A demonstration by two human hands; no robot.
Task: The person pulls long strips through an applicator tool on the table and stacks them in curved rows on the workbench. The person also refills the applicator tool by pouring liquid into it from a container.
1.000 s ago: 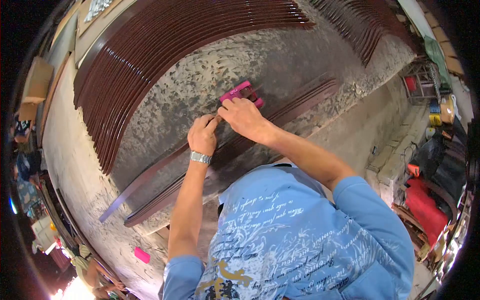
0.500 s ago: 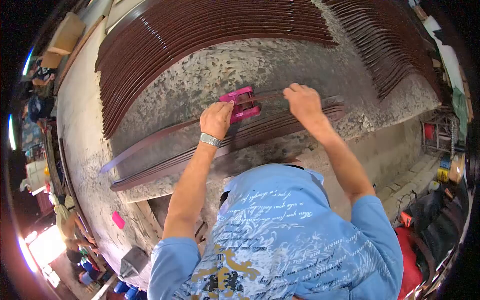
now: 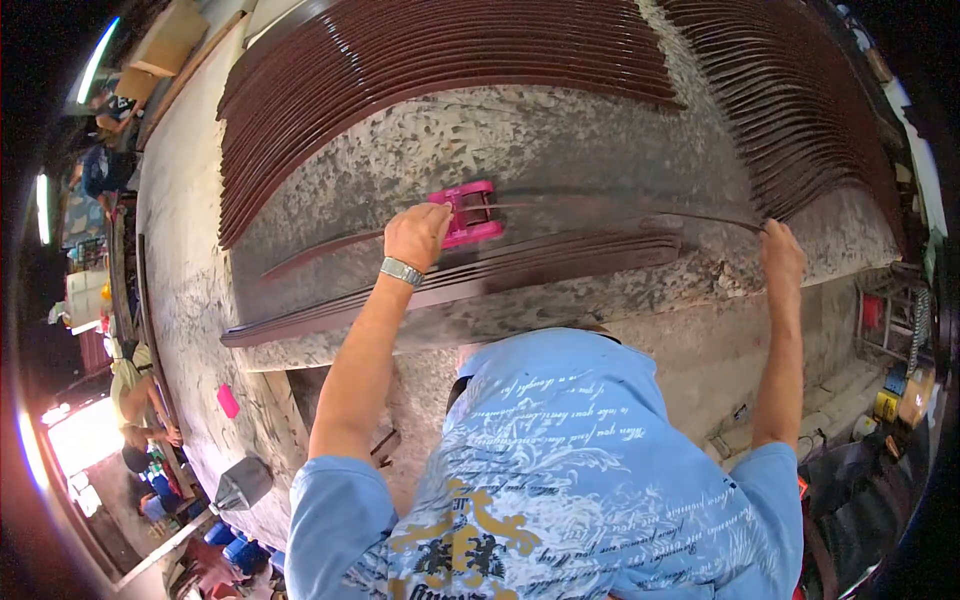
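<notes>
A long thin brown strip [image 3: 695, 214] runs across a pink frame-shaped tool [image 3: 472, 213] on the stained table. My left hand [image 3: 416, 236], with a metal watch on its wrist, is closed on the strip at the tool's left side. Far to the right, my right hand [image 3: 782, 252] pinches the strip's right end. The strip's left part lies on the table, left of my left hand. Nearer my body rests a stack of brown strips [image 3: 560, 262].
Rows of dark brown strips [image 3: 450, 65] cover the table's far side, and more strips [image 3: 800, 120] lie at the right. A pink block [image 3: 228, 401] and a grey container [image 3: 243, 484] are at the lower left. Other people [image 3: 135, 395] are at the far left.
My right hand has moved away from the tool to the far right, drawing the strip along. My left hand has stayed beside the tool. The strip's left end has slid toward the tool.
</notes>
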